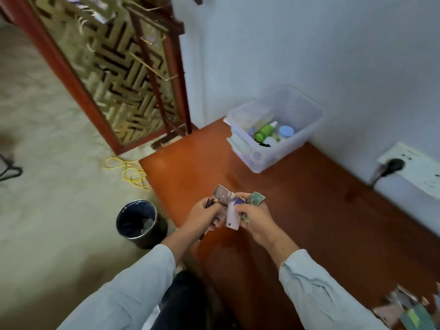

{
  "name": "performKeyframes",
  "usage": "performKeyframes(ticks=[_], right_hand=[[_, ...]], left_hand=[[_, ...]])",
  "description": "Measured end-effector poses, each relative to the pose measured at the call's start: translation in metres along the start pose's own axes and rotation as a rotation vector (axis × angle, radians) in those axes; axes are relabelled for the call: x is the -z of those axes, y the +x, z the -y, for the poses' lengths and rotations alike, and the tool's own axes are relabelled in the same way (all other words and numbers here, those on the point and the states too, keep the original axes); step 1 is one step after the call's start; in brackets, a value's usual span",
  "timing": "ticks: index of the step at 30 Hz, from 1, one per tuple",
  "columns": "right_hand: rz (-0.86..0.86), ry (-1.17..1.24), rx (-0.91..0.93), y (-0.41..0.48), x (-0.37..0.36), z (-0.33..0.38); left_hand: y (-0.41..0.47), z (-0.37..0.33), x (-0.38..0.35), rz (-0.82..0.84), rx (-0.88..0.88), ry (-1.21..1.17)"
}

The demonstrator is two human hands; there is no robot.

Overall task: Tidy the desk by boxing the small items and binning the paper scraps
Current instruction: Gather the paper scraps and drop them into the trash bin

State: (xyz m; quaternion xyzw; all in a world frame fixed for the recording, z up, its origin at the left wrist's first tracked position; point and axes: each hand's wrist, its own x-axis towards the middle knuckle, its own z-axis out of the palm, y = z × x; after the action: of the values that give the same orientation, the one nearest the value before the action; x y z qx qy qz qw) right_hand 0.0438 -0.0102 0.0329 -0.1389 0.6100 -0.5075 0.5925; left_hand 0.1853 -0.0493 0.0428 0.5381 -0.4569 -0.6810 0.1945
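your left hand and right hand both pinch torn paper scraps above the surface. scraps: creased, glossy, printed, one side white.

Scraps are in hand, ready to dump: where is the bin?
Head view, lower left: the black bin stands on the floor beside the desk, just left of the left hand.

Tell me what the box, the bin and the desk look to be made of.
The box looks like clear plastic; the bottles inside show through its walls. The bin is probably metal, dark with a shiny rim, though plastic is possible. The desk: reddish-brown wood or veneer, glossy with soft reflections.
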Motion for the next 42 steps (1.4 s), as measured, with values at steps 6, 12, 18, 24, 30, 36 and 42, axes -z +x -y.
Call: performKeyframes(ticks=[6, 12, 18, 24, 30, 36, 42], right_hand=[[0.077, -0.131, -0.058, 0.045, -0.094, -0.004], [0.131, -0.225, -0.148, 0.114, -0.193, -0.021], [0.213, -0.282, -0.213, 0.179, -0.296, -0.037], [0.235, -0.421, -0.217, 0.232, -0.381, -0.061], [0.236, -0.519, -0.282, 0.290, -0.434, -0.120], [0.150, -0.632, -0.354, 0.362, -0.434, -0.219], [0.100, -0.763, -0.464, 0.422, -0.410, -0.323]], left_hand=[[0.027, 0.005, 0.090, -0.142, 0.049, -0.105], [0.068, 0.007, 0.187, -0.239, 0.116, -0.207], [0.116, 0.009, 0.287, -0.348, 0.182, -0.341], [0.156, 0.030, 0.363, -0.414, 0.233, -0.472], [0.196, 0.074, 0.424, -0.466, 0.349, -0.515], [0.250, 0.157, 0.451, -0.408, 0.456, -0.506], [0.307, 0.260, 0.455, -0.284, 0.545, -0.527]])
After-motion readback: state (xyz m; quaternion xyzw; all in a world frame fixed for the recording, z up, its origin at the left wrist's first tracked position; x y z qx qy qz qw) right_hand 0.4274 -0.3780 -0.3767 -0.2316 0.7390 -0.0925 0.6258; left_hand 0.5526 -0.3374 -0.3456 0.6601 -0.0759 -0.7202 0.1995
